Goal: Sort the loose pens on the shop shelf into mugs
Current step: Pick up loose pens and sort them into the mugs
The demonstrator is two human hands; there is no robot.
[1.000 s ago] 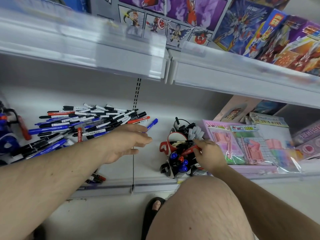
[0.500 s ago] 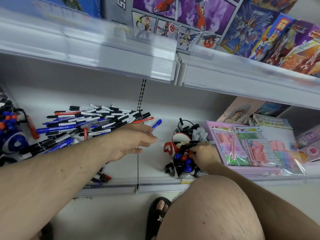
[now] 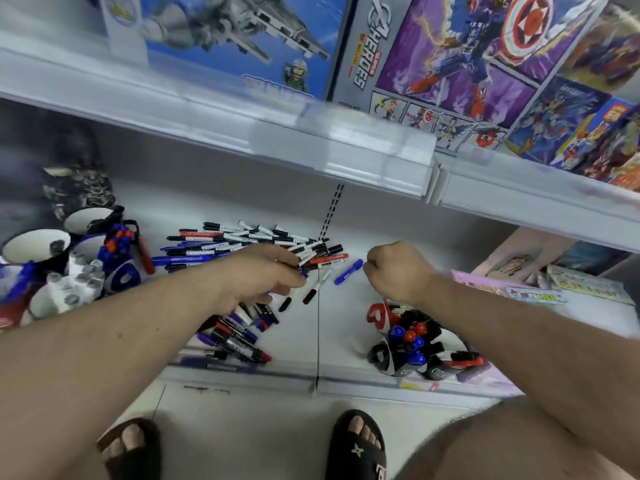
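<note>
A pile of loose black, blue and red pens (image 3: pixel 242 240) lies on the white lower shelf (image 3: pixel 346 334). My left hand (image 3: pixel 263 277) is on the pile's right edge, fingers curled round a few pens (image 3: pixel 310 294) whose black caps stick out below it. My right hand (image 3: pixel 398 268) is curled, its fingertips meeting the end of a single blue pen (image 3: pixel 348 271) lying apart from the pile. A red-handled mug (image 3: pixel 377 317) and the black mugs beside it (image 3: pixel 381 358) at the front right hold pens. More mugs (image 3: pixel 34 245) with pens stand at the far left.
The upper shelf's front edge (image 3: pixel 311 143) hangs low over the pens, with toy boxes (image 3: pixel 467 57) on it. Pink packets (image 3: pixel 533 292) lie right of the mugs. More pens (image 3: pixel 239 337) lie by the shelf's front lip. My sandalled feet (image 3: pixel 356 445) stand below.
My right hand left the pen mug and moved up-left to the single blue pen. My left hand dropped onto the pile's edge and curled round pens. The view shifted left.
</note>
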